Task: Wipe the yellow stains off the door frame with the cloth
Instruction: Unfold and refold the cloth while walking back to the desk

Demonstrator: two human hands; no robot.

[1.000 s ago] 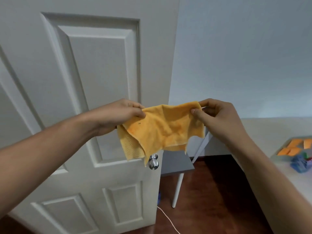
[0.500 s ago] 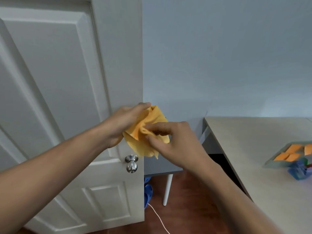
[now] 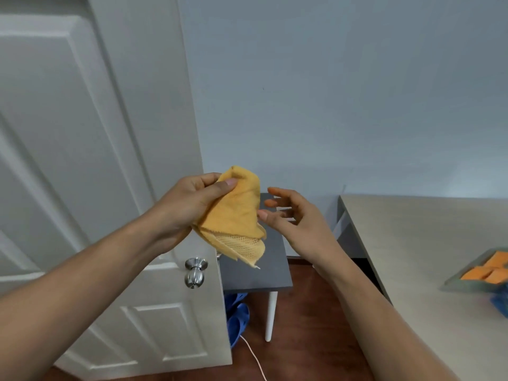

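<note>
A folded yellow-orange cloth (image 3: pixel 236 215) hangs in front of the white panelled door (image 3: pixel 82 149), just above its silver knob (image 3: pixel 195 272). My left hand (image 3: pixel 192 204) pinches the cloth's upper corner between thumb and fingers. Just to the right, my right hand (image 3: pixel 291 215) is off the cloth with its fingers spread, the fingertips close to the cloth's edge. No door frame or yellow stain shows in this view.
A small grey side table (image 3: pixel 258 273) with a white leg stands behind the door's edge. Blue slippers (image 3: pixel 237 317) and a white cable (image 3: pixel 254 358) lie on the wooden floor. A beige desk (image 3: pixel 412 257) at the right carries a tray (image 3: pixel 464 281) of orange pieces.
The cloth went from stretched between both hands to bunched and folded in my left hand. My right hand let go and opened. The view swung right, away from the door.
</note>
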